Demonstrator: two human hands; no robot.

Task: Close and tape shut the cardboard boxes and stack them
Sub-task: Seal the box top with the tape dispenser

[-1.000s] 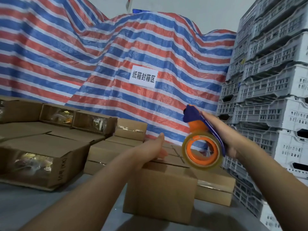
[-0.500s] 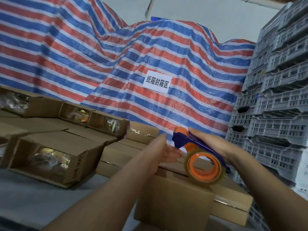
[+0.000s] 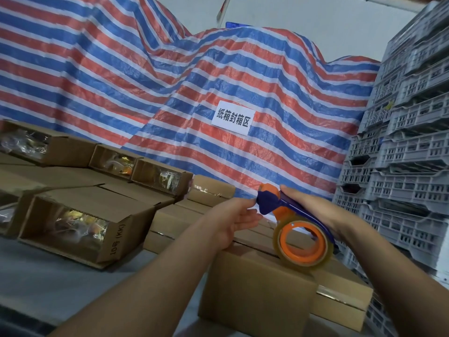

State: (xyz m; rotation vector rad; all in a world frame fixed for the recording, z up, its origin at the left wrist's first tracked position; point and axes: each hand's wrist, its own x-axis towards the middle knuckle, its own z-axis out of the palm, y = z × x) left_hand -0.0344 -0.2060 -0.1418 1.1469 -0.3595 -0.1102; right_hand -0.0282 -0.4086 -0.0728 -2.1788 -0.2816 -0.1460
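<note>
My right hand (image 3: 313, 205) grips the tape dispenser (image 3: 291, 224) above the closed cardboard box (image 3: 257, 288). My left hand (image 3: 233, 220) rests on the box top, fingers relaxed, fingertips at the dispenser's nose.

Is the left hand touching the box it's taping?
Touching. The head view shows the left hand resting its heel on the near top edge of the closed box, with no gap, while the right hand holds the tape dispenser.

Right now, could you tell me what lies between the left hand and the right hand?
In the head view, the blue-and-orange tape dispenser lies between left hand and right hand.
</note>
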